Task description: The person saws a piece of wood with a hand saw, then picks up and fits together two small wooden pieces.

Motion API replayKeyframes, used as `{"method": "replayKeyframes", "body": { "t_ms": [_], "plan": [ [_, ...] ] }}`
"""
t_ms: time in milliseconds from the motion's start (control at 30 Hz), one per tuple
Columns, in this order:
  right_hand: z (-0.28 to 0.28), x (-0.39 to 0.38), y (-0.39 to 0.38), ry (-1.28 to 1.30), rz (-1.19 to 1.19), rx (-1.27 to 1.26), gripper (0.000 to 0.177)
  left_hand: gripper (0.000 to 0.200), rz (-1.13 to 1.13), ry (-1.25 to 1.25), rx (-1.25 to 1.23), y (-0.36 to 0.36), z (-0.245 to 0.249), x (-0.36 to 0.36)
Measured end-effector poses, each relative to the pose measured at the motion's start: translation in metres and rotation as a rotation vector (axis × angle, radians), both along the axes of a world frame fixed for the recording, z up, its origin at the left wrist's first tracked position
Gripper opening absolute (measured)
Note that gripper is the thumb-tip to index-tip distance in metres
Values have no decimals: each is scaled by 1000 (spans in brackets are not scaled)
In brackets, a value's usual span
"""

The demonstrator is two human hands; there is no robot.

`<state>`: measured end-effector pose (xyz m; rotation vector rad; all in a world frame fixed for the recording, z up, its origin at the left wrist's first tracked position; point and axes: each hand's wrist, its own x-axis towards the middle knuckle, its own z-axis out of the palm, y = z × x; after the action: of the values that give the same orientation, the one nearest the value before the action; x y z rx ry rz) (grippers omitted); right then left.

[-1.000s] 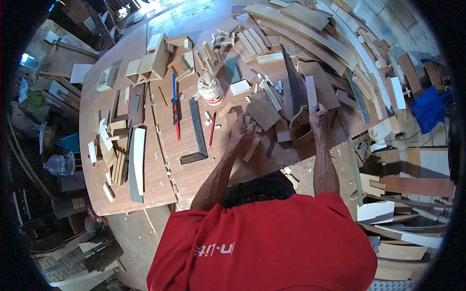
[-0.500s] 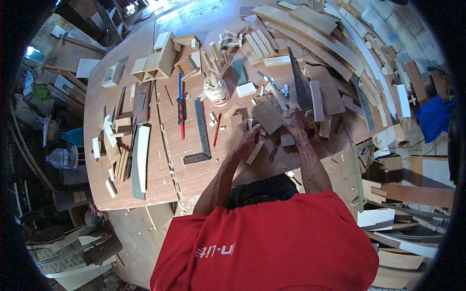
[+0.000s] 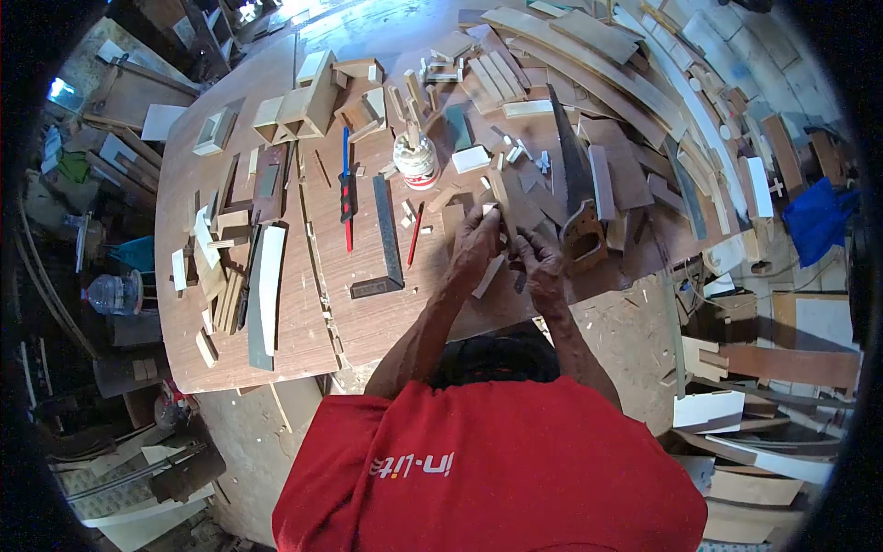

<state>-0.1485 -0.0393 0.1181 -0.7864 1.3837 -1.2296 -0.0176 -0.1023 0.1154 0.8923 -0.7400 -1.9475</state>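
Your left hand point(image 3: 478, 241) and right hand point(image 3: 539, 262) meet just above the brown wooden bench point(image 3: 303, 322), close to its near edge and a little right of the middle. The left fingers point(image 3: 490, 224) are bent tight and pinch a small pale wooden offcut point(image 3: 488, 210), of which only the tip shows above them. The right fingers point(image 3: 524, 244) curl in beside the left ones, all but touching them. You cannot tell whether they grip the offcut or only rest against it.

Just under your hands, a thin light wooden slat point(image 3: 489, 274) lies slanted on the bench. Just to the right of your right hand lies a handsaw with a wooden handle point(image 3: 584, 235), its dark blade running towards the far edge. To the left of your left hand, a red pencil point(image 3: 416, 235) lies beside a dark steel try square point(image 3: 386, 241) whose stock points at the near edge. Farther left lies a long blue, black and red hand tool point(image 3: 347, 189). Beyond the pencil, towards the far edge, stands a white jar with a red band point(image 3: 416, 164), with sticks standing in it. Wooden offcuts and long curved boards point(image 3: 589, 69) crowd the far and right edges.
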Motion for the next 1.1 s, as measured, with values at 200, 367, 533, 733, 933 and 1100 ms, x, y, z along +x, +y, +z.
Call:
{"method": "replayKeyframes", "body": {
  "t_ms": [200, 367, 533, 733, 933, 1100],
  "plan": [
    [2, 24, 21, 411, -100, -205, 31, 29, -13, -14, -110, 13, 8, 7],
    [3, 28, 33, 549, -50, -263, 33, 29, -101, 185, 35, 23, 5, 18],
    [8, 28, 44, 488, 11, -202, 37, 29, -13, -434, -737, 36, 17, 22],
    [-1, 24, 46, 261, 70, -195, 37, 29, -44, -163, -264, 45, 31, 23],
    [-1, 21, 52, 127, 53, -169, 32, 29, -85, 107, 72, 41, 8, 19],
    [-13, 17, 54, 335, 63, -219, 33, 31, -100, -39, -65, 46, 3, 14]
  ]
}}
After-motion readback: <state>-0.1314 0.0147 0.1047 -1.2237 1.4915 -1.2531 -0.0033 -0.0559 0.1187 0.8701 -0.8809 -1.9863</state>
